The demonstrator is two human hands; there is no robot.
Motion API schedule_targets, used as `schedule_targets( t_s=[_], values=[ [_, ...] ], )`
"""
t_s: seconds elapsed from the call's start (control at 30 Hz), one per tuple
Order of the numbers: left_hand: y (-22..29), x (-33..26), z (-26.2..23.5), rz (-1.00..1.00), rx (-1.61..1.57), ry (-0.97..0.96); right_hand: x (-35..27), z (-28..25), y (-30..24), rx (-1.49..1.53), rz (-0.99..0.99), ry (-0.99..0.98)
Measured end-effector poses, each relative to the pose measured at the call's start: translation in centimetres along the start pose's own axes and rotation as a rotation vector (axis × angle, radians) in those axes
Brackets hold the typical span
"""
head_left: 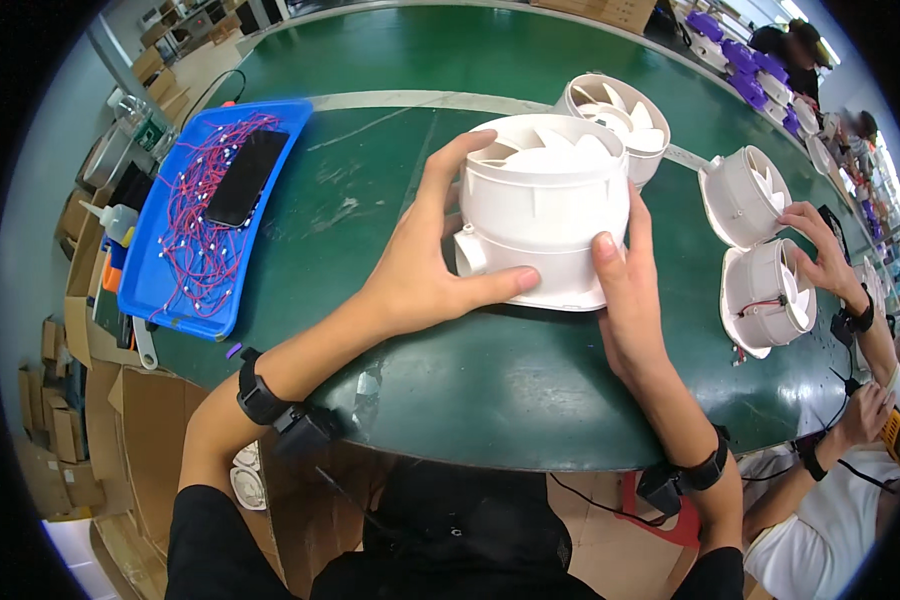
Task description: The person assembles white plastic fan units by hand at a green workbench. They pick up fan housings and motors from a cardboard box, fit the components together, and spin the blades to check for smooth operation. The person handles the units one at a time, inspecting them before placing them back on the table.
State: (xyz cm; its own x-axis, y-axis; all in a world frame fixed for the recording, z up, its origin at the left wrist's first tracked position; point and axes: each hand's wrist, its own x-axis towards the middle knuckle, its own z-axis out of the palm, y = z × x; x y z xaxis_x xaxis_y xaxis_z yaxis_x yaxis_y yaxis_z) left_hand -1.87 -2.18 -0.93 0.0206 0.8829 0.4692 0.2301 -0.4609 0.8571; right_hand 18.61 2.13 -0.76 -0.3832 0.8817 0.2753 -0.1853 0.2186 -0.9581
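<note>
A round white plastic fan housing point(545, 205) with fan blades showing in its open top stands upright between my hands. My left hand point(425, 250) wraps its left side, fingers at the upper rim and thumb along the lower front, near a short side spout point(470, 250). My right hand point(630, 290) grips the lower right side, thumb on the front and fingers behind. Whether the flanged base touches the table or is slightly raised, I cannot tell. Just behind it, a second white fan housing point(642, 125) leans with its blades facing up.
On the green table point(350, 210), a blue tray point(232, 312) at left holds red-purple wires and a black phone point(248, 178). Two more fan housings point(745, 205) lie sideways at right, where a co-worker's hand point(825, 255) touches them. Cardboard boxes point(155, 430) stand below left.
</note>
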Motion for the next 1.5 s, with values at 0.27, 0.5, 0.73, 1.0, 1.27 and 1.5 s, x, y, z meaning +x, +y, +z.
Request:
schedule_targets(
  t_s=[0.27, 0.5, 0.73, 1.0, 1.27, 1.5],
  values=[
    [-0.1, -0.4, 0.2, -0.033, -0.072, 0.003, 0.0, 0.2, 0.0, -0.091, -0.098, -0.002],
    [-0.3, -0.2, -0.6, -0.093, -0.065, -0.051, 0.2, 0.1, 0.5, -0.078, -0.113, -0.057],
    [-0.6, -0.9, -0.5, 0.028, 0.069, 0.024, -0.2, 0.8, 0.6, -0.160, -0.107, -0.052],
    [-0.2, -0.5, -0.7, -0.003, -0.014, -0.062, -0.1, -0.3, 1.1, -0.132, -0.055, -0.032],
    [0.2, -1.0, -0.3, -0.035, 0.123, 0.052, -0.3, 0.8, 0.4, -0.214, -0.060, -0.135],
    [0.5, -0.5, 0.0, -0.040, 0.139, 0.111, -0.5, 0.2, 0.4, -0.172, -0.027, -0.186]
  ],
)
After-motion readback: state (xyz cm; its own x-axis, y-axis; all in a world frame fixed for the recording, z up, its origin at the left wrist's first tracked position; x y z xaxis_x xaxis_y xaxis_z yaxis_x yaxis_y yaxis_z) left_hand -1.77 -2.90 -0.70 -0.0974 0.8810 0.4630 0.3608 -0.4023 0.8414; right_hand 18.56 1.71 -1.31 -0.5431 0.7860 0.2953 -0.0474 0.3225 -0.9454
